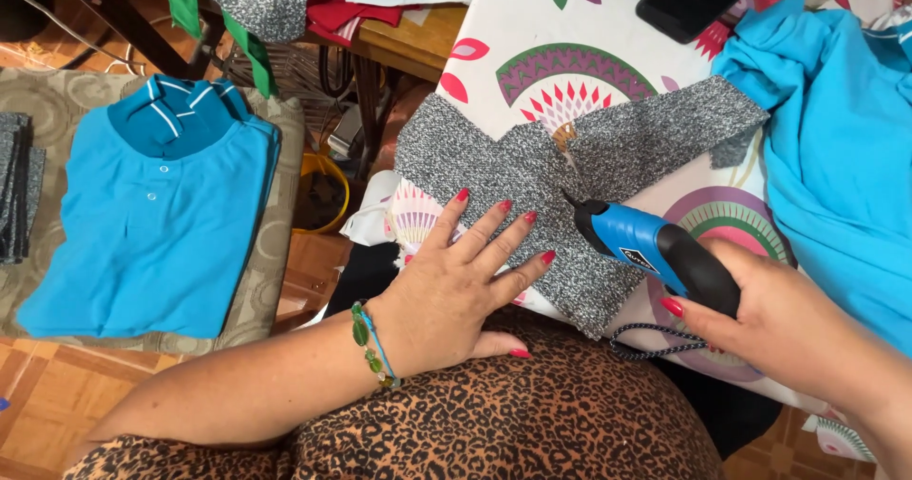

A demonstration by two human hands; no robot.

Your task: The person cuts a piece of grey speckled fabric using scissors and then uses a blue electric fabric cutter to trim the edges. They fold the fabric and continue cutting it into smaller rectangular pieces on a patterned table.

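Grey fabric (560, 171) lies spread on the patterned surface (532, 38), pinned flat under her open left hand (454, 285). Her right hand (788, 323) is clamped around a blue cutter (655, 252), tip at the cloth's middle; I'd judge the cut barely begun, most pieces uncut.

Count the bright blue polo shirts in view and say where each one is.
2. One blue polo shirt lies folded on the patterned cushion at left; another blue shirt lies bunched on the table at right, past the right hand. More may be out of frame.
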